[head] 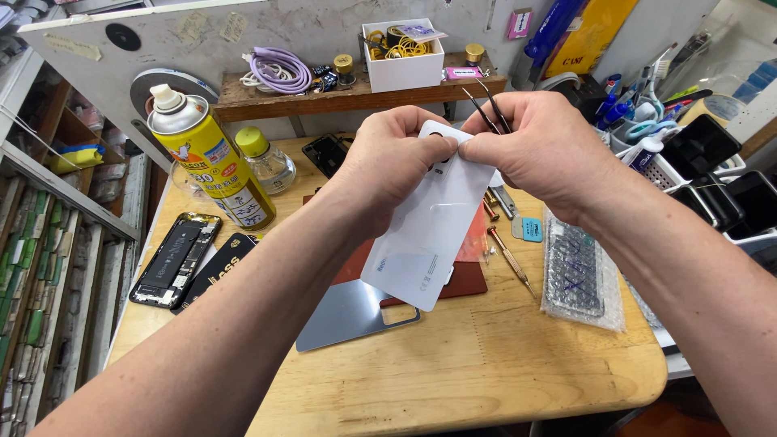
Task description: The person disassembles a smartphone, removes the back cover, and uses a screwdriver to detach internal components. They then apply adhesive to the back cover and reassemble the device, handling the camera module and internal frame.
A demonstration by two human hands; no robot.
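Noted: white box (402, 65) on shelf holds yellow coiled cables. Left hand (388, 158) and right hand (538, 150) both pinch white phone back cover (429, 235); right also grips black tweezers (488, 109).

A phone repair workshop, as shown by the cluttered wooden bench (486, 364) with an opened phone (174, 260), small screwdrivers (508, 257), a yellow spray can (212, 158), tweezers (488, 107) and coiled cables (279, 70) on a shelf (324, 95).

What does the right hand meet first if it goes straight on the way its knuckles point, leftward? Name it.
The right hand, holding black tweezers and pinching the white phone back cover, points toward the left hand. The left hand's fingers on the cover's top edge come first; they look nearly touching already, though depth is unclear.
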